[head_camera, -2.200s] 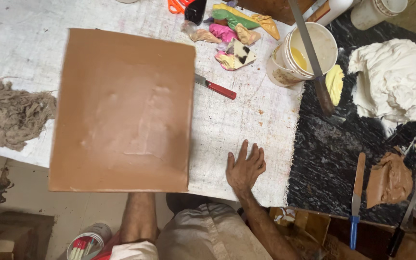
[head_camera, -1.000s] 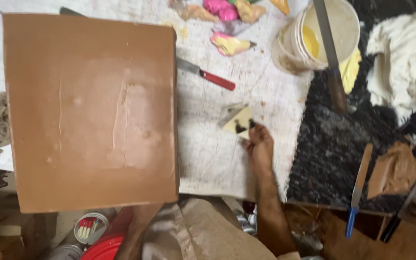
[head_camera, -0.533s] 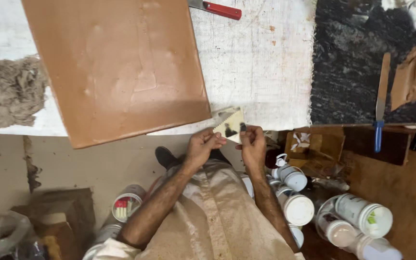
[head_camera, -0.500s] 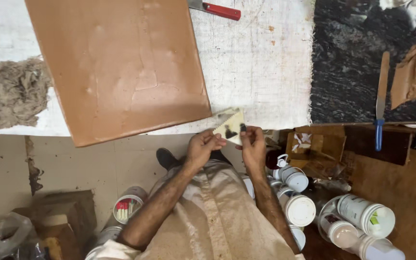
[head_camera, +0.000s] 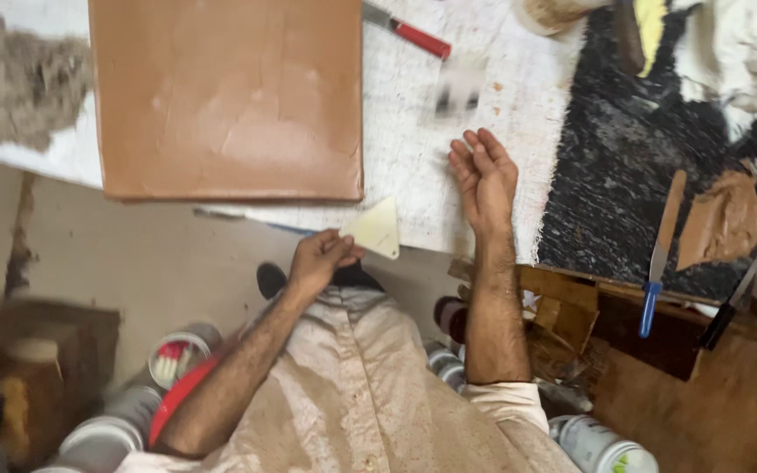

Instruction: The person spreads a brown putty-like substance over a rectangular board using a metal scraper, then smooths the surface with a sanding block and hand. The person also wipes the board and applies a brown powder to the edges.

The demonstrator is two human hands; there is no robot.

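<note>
Two hands at work — left hand (head_camera: 319, 259) pinching cream scraper (head_camera: 376, 230), right hand (head_camera: 484, 173) open, flat on white table (head_camera: 413, 149).

Smooth matt clay slab (head_camera: 225, 96), rough white woven cloth (head_camera: 413, 158), stiff cream plastic scraper (head_camera: 377, 229), blue-handled metal spatula (head_camera: 659, 254)

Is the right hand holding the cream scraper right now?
No. The right hand lies open and empty on the white table, while the left hand pinches the cream scraper by its corner.
</note>
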